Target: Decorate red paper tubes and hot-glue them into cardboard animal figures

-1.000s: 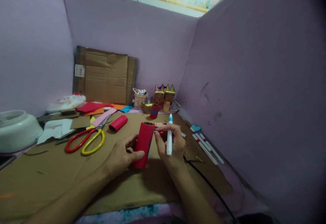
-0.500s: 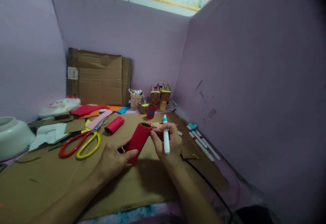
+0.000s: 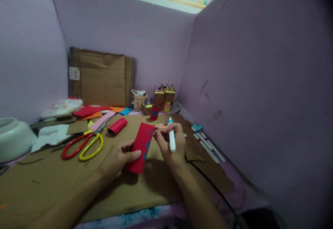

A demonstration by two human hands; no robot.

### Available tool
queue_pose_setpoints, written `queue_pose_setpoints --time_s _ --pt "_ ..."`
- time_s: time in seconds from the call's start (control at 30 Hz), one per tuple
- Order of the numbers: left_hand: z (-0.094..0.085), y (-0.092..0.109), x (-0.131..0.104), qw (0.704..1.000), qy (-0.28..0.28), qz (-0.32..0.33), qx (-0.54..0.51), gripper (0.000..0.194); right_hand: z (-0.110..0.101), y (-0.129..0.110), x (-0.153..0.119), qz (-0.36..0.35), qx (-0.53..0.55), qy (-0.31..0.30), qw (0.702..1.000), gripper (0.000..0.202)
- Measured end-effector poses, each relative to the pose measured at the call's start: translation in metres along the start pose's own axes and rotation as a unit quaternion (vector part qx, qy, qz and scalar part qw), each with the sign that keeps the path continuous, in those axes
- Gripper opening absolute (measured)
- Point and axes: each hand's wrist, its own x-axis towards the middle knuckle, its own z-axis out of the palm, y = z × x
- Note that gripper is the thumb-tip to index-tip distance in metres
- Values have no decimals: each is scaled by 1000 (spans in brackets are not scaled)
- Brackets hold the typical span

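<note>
My left hand (image 3: 122, 158) is closed around a red paper-covered tube (image 3: 140, 144), which it tilts above the cardboard. Several blue-purple spots run down the tube's right side. Close by on the right, my right hand (image 3: 171, 145) grips a white marker (image 3: 172, 137) with a blue end pointing up and away; its fingertips are near the tube's upper edge. Whether they touch the tube I cannot tell. Another red tube (image 3: 117, 126) lies on its side beyond my left hand. Farther back stands a short red tube with a blue mark (image 3: 154, 112).
Scissors with red and yellow handles (image 3: 87, 144) lie on the left, near coloured paper (image 3: 90, 111) and a white pot (image 3: 15, 140). Several markers (image 3: 206, 147) line the right side. Cardboard cat figures (image 3: 164, 97) and a small basket (image 3: 139, 100) stand at the back. A black cable (image 3: 213, 187) crosses the lower right.
My left hand has turned the red tube, so its open top no longer shows and more blue-purple spots face me. The marker in my right hand has shifted slightly to the right.
</note>
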Motion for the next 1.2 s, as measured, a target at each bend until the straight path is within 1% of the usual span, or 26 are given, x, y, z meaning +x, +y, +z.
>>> queue_pose_setpoints --time_s 0.07,0.1,0.17,0.23,0.27,0.33,0.4,0.47,0.53,0.63,0.7,0.9,1.2 --pt "0 -1 1 995 -31 -35 -85 49 0 0 1 10 20 10 1000 25" --pt "0 -1 1 993 -39 -43 -103 49 -1 1 1 7 22 14 1000 25" --pt "1 -2 2 992 -49 -44 -103 50 -2 1 2 -12 11 14 1000 25" --pt "2 -2 2 996 -44 -30 -77 52 -2 1 1 -32 -10 5 999 26" --pt "2 -1 2 998 -33 -18 -54 53 -2 2 0 -39 -21 1 999 26" --pt "3 1 1 1000 6 8 15 54 -2 2 -1 -48 -41 0 998 27" --pt "4 2 0 993 50 33 104 53 -2 1 -1 -51 -53 -1 997 27" --pt "4 2 -2 977 87 58 188 53 -3 0 -1 -51 -64 -4 997 27" --pt "5 1 -3 957 116 91 250 52 -3 -1 -1 -50 -74 -6 996 26" --pt "5 -2 -4 932 148 136 301 48 -5 -2 -2 -55 -87 -7 995 26" --pt "5 -2 -4 920 161 155 321 46 -5 -2 -2 -58 -92 -8 994 26" --pt "4 -2 -3 887 178 216 367 39 -3 -3 -3 -42 -67 -11 997 27" --pt "1 -4 -4 816 196 317 443 36 -3 -4 -2 -24 -50 -15 998 28"
